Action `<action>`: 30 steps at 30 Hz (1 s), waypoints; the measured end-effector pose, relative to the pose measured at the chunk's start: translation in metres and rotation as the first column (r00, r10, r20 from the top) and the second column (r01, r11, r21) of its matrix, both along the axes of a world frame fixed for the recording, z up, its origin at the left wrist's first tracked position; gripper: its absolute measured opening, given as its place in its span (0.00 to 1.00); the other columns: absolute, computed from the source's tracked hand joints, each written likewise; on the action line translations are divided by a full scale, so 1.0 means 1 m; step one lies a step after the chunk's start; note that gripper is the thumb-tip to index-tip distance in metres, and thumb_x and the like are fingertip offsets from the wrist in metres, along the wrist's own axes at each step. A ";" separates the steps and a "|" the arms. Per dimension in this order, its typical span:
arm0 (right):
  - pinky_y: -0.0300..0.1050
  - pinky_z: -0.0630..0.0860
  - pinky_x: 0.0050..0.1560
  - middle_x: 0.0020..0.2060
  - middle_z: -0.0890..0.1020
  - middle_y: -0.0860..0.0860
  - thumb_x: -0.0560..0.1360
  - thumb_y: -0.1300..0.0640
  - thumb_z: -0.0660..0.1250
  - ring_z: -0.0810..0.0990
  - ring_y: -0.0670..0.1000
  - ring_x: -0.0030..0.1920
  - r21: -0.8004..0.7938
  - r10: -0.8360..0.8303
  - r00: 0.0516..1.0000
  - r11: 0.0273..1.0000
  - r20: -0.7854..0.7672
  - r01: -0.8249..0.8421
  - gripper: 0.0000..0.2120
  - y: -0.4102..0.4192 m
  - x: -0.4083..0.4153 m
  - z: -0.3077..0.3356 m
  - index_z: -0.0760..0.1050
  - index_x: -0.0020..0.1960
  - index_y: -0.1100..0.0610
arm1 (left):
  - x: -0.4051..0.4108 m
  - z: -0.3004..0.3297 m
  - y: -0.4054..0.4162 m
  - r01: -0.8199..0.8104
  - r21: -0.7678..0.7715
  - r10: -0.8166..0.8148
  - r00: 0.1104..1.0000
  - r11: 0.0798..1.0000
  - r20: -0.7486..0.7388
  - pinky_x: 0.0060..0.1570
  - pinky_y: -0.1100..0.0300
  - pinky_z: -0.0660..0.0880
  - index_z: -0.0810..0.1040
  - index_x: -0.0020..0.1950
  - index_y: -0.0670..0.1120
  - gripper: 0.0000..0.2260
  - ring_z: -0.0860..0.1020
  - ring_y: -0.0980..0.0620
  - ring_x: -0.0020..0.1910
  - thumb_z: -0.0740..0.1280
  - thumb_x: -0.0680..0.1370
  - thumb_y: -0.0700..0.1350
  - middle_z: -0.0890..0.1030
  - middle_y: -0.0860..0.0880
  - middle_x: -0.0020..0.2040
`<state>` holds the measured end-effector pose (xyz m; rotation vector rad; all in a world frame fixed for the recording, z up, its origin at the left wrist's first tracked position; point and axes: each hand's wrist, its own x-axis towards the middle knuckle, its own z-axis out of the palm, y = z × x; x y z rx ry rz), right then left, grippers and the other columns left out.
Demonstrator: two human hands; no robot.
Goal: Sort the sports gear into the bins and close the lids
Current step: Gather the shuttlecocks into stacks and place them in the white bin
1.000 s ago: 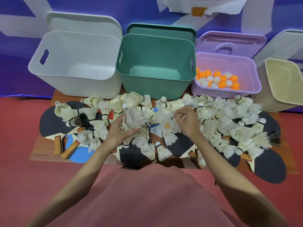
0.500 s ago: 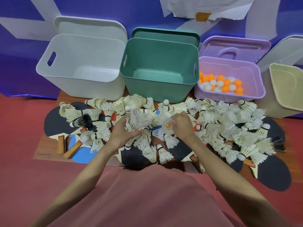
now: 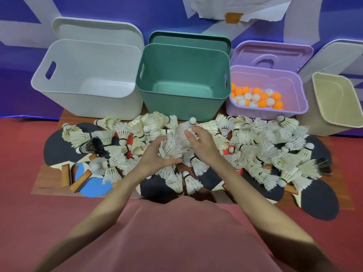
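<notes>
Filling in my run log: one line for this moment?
left hand: grips shuttlecock bunch | right hand: adding shuttlecock | green bin: empty

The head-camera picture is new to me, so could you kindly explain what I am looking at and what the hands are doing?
No machine here: a person wears a camera on the head, looking forward and down, so their own arms reach in from the bottom. The left hand and right hand together hold a bunch of white shuttlecocks, fingers curled round it. It comes from a big shuttlecock pile lying over table tennis paddles on the floor. Behind stand four open bins, lids propped behind them: the white bin and green bin look empty, the purple bin holds orange and white balls, and the beige bin is partly out of view.
</notes>
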<state>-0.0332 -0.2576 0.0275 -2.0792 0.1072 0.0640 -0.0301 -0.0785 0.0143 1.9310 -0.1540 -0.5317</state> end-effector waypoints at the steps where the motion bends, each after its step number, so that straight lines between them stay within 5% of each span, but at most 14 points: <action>1: 0.45 0.65 0.43 0.37 0.72 0.55 0.80 0.57 0.59 0.71 0.51 0.40 -0.038 0.016 1.000 0.999 -0.002 -0.016 0.13 0.002 0.000 -0.001 0.73 0.40 0.61 | 0.000 0.001 -0.001 -0.002 -0.005 0.002 1.000 1.000 -0.012 0.50 0.77 0.69 0.73 0.63 0.49 0.30 0.75 0.69 0.53 0.80 0.64 0.46 0.78 0.59 0.55; 5: 0.46 0.64 0.41 0.30 0.65 0.49 0.81 0.58 0.57 0.66 0.49 0.37 -0.026 0.126 0.989 0.991 -0.076 -0.128 0.19 -0.003 0.008 0.008 0.63 0.31 0.53 | -0.003 0.003 0.001 -0.030 -0.053 0.028 0.998 0.998 -0.052 0.48 0.77 0.71 0.74 0.59 0.55 0.22 0.77 0.70 0.50 0.77 0.68 0.46 0.79 0.61 0.52; 7: 0.53 0.71 0.41 0.28 0.61 0.48 0.81 0.59 0.57 0.64 0.44 0.30 0.078 0.163 0.972 0.985 -0.172 -0.151 0.21 -0.006 0.012 0.010 0.59 0.30 0.53 | -0.005 0.002 0.006 -0.038 -0.062 0.034 0.997 0.997 -0.067 0.52 0.73 0.72 0.75 0.58 0.56 0.19 0.78 0.67 0.52 0.76 0.69 0.47 0.80 0.60 0.53; 9: 0.49 0.77 0.43 0.28 0.59 0.48 0.82 0.60 0.56 0.64 0.41 0.24 0.167 0.214 0.945 0.970 -0.246 -0.176 0.21 -0.006 0.012 0.011 0.58 0.31 0.54 | -0.006 -0.001 0.011 -0.062 -0.068 0.056 0.995 0.996 -0.083 0.56 0.64 0.73 0.76 0.59 0.53 0.19 0.78 0.62 0.54 0.76 0.70 0.48 0.81 0.57 0.55; 13: 0.34 0.73 0.35 0.28 0.63 0.49 0.82 0.58 0.56 0.71 0.41 0.27 0.188 0.281 0.922 0.953 -0.265 -0.237 0.18 -0.002 0.011 0.010 0.63 0.33 0.59 | -0.007 -0.003 0.018 -0.126 -0.091 0.112 0.984 0.988 -0.141 0.43 0.62 0.76 0.76 0.57 0.57 0.17 0.80 0.60 0.44 0.75 0.71 0.46 0.81 0.57 0.53; 17: 0.35 0.73 0.37 0.30 0.75 0.48 0.82 0.56 0.57 0.78 0.48 0.36 0.197 0.134 0.959 0.977 -0.248 -0.086 0.15 -0.007 0.015 -0.002 0.77 0.49 0.65 | -0.007 -0.001 0.024 -0.249 -0.066 0.229 0.949 0.966 -0.217 0.56 0.42 0.74 0.70 0.69 0.53 0.33 0.76 0.42 0.62 0.76 0.67 0.57 0.72 0.50 0.69; 20: 0.41 0.74 0.45 0.37 0.81 0.50 0.79 0.59 0.59 0.78 0.46 0.37 -0.045 -0.016 0.983 0.999 -0.183 0.008 0.12 -0.022 0.014 -0.028 0.79 0.51 0.62 | -0.008 -0.002 0.025 -0.343 -0.039 0.325 0.917 0.939 -0.232 0.45 0.55 0.77 0.65 0.72 0.52 0.32 0.75 0.40 0.63 0.74 0.71 0.49 0.68 0.47 0.71; 24: 0.49 0.78 0.44 0.41 0.82 0.65 0.75 0.56 0.64 0.81 0.61 0.44 -0.284 0.019 0.913 0.947 -0.407 -0.147 0.16 -0.031 0.000 -0.065 0.78 0.42 0.71 | -0.011 -0.002 0.029 -0.362 -0.068 0.336 0.910 0.930 -0.245 0.38 0.58 0.79 0.69 0.61 0.61 0.23 0.79 0.45 0.56 0.74 0.72 0.47 0.73 0.44 0.66; 26: 0.52 0.77 0.41 0.38 0.82 0.64 0.74 0.55 0.65 0.81 0.60 0.41 -0.300 0.030 0.894 0.937 -0.447 -0.181 0.17 -0.025 -0.006 -0.072 0.77 0.40 0.71 | -0.013 0.002 0.030 -0.382 -0.087 0.347 0.898 0.920 -0.270 0.32 0.61 0.77 0.70 0.55 0.64 0.20 0.80 0.43 0.51 0.75 0.71 0.47 0.77 0.43 0.62; 28: 0.51 0.74 0.36 0.30 0.79 0.61 0.74 0.55 0.66 0.78 0.58 0.35 -0.328 -0.008 0.903 0.933 -0.429 -0.147 0.17 -0.019 -0.008 -0.077 0.75 0.35 0.69 | -0.013 0.002 0.031 -0.391 -0.078 0.353 0.887 0.917 -0.296 0.33 0.55 0.78 0.71 0.59 0.61 0.23 0.79 0.39 0.56 0.77 0.68 0.52 0.77 0.42 0.63; 30: 0.46 0.69 0.35 0.29 0.73 0.54 0.74 0.58 0.64 0.74 0.55 0.34 -0.385 -0.057 0.923 0.917 -0.380 -0.101 0.11 -0.010 -0.005 -0.074 0.72 0.36 0.63 | -0.014 0.003 0.032 -0.401 -0.086 0.360 0.883 0.912 -0.302 0.26 0.64 0.73 0.71 0.59 0.59 0.22 0.81 0.48 0.45 0.77 0.69 0.51 0.78 0.44 0.60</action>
